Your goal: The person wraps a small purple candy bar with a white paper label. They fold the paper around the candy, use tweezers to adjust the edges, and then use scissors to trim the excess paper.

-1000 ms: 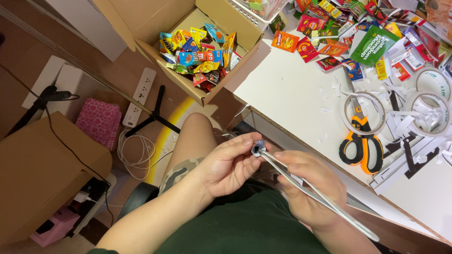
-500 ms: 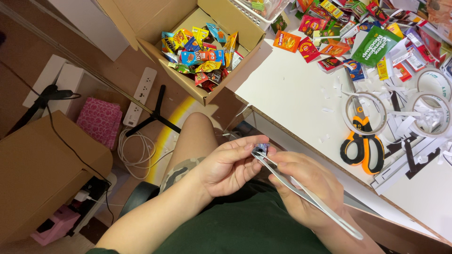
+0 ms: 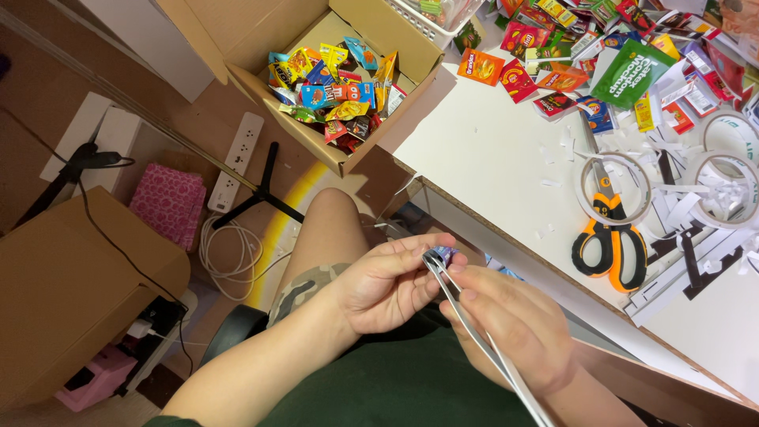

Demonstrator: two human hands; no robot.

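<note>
At the far left stood a closed cardboard box (image 3: 71, 292) on the floor, with a pink patterned packet (image 3: 168, 203) and a white power strip (image 3: 236, 160) beyond it, and a coil of white cable (image 3: 229, 253) lay near the person's bare knee. Above the knee sat an open cardboard box (image 3: 348, 79) filled with small bright snack packets (image 3: 328, 83).

In the middle of the view, over the lap, the left hand (image 3: 387, 285) was curled closed, its fingers and thumb pinching a small bluish packet (image 3: 444, 255) at the fingertips. The packet sat right between the two hands, touching both, just below the edge of the white surface (image 3: 506, 158). The right hand (image 3: 514, 324) was closed too, gripping a long white strip (image 3: 490, 348) that looped around the packet at its upper end and ran down and rightward through the fist towards the bottom of the view. How tightly the strip sat on the packet could not be told.

Further right, on the surface, lay orange-and-black scissors (image 3: 610, 237) inside a ring of tape (image 3: 613, 188), more tape rings (image 3: 723, 190) beside them, scattered white paper scraps, and at the upper right a heap of loose packets (image 3: 569, 47), among them a green one (image 3: 632, 73).
</note>
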